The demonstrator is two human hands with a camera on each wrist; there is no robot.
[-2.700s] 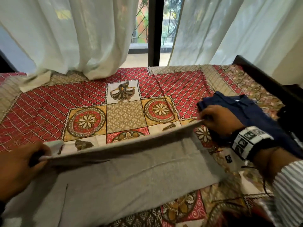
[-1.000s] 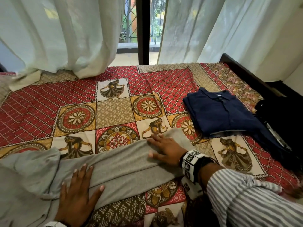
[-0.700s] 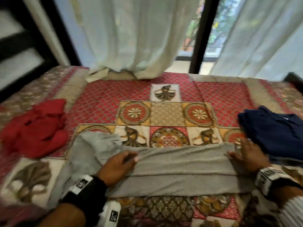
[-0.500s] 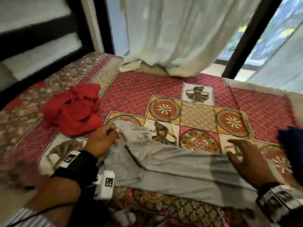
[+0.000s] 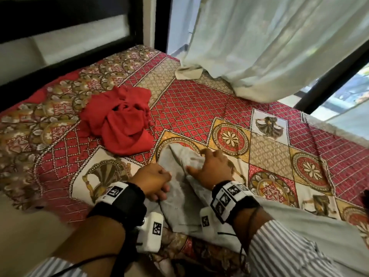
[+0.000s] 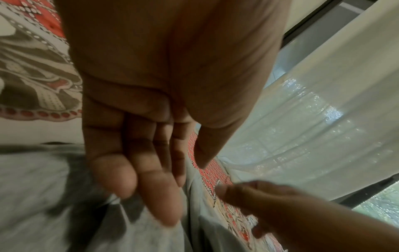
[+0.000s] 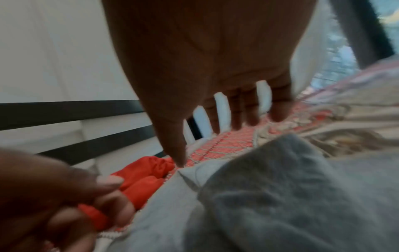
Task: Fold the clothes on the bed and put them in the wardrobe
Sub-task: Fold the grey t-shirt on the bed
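Mid-fold on grey garment [image 5: 179, 188], lying flat on bed [image 5: 199, 108] near the front edge, bunched end toward the red garment. Right hand [image 5: 211, 168] spread, fingers straight and apart, pressing down on the bunched grey cloth; likely pinning and flattening it so the fold holds. Left hand [image 5: 153, 179] just beside it at the cloth's left edge; from the head view fingers look loosely curled, from the left wrist view they extend fairly straight with nothing between them. Judged as relaxed and apart, not clamped on fabric. Probably positioned to catch the edge for the next fold.

Red garment [image 5: 119, 120] crumpled, unfolded, just beyond the grey one, apart from both hands; looks next in the queue. Curtain [image 5: 269, 47] hem resting on the far side of the bed.

No wardrobe in view. No readable brand or text; wrist bands [image 5: 229, 196] carry only black-and-white square marker patterns.
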